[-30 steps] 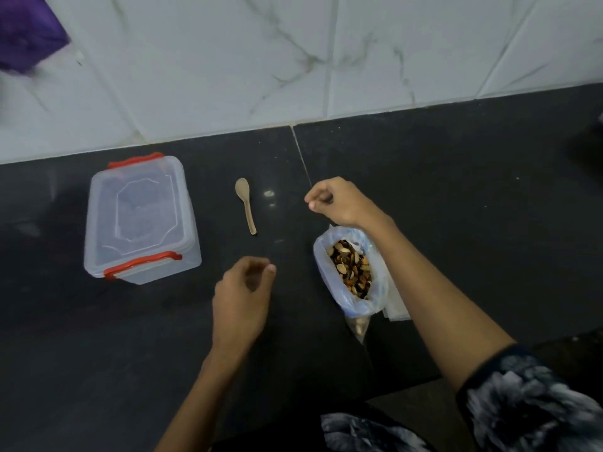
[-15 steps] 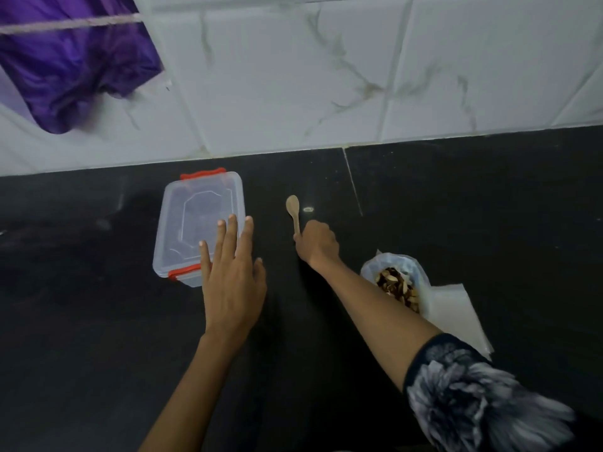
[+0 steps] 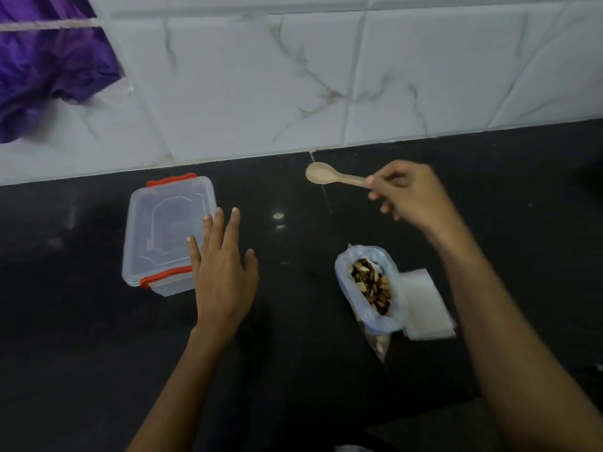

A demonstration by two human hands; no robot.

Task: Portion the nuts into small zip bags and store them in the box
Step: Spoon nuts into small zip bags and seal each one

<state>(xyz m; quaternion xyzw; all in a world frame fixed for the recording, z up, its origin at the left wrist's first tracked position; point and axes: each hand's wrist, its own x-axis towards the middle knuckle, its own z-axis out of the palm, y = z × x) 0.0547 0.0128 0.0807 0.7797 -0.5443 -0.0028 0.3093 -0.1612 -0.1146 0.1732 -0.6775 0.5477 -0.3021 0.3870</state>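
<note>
On the counter (image 3: 98,353), left side, a lidded box (image 3: 166,233) stands shut, red clips at near and far ends. Left hand (image 3: 225,272) lies at its right edge, fingers spread wide. Right hand (image 3: 414,197), farther right, grips a spoon (image 3: 329,176) handle, raised. Nuts (image 3: 372,285) sit in an open bag (image 3: 346,288) near centre, small zip bags (image 3: 424,305) touching its right.

Two bare forearms, left hand (image 3: 225,272) and right hand (image 3: 412,194) ringless, with short pale nails
</note>
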